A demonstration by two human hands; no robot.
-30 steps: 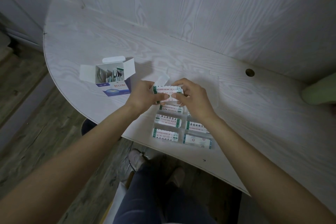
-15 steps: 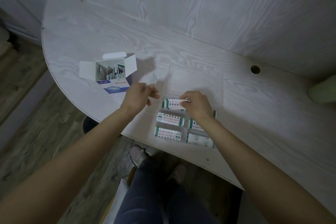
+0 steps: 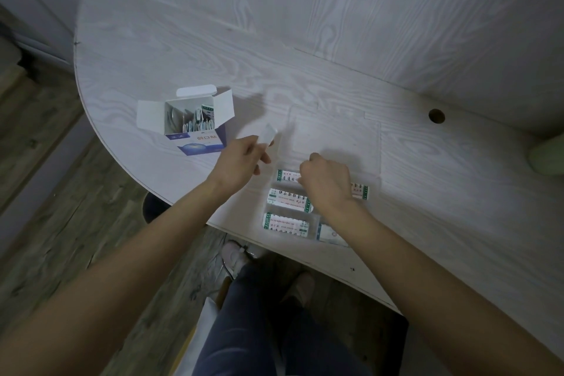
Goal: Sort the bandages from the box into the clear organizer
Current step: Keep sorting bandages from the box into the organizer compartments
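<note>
Two hands: both of yours are over the worktop, near its front edge.
Left hand: your fingers pinch a small white slip, lifted just right of the box.
Right hand: your fingers are curled down over the far row of the organizer, at the right end of a bandage; you cannot tell from here whether they pinch it or only press it.
Box: it stands open on the left of the worktop, flaps spread, with more wrapped bandages upright inside.
Organizer: clear, lying at the near edge, its clear lid folded back flat on the far side.
Left column: three bandages, one in each compartment, from far to near; the middle one and the near one lie flat.
Right column: one bandage shows past your wrist in a far compartment, another in the near one, partly hidden by your forearm.
Hole: a round one in the worktop, far right.
Below: your legs and shoes over a wooden floor.
</note>
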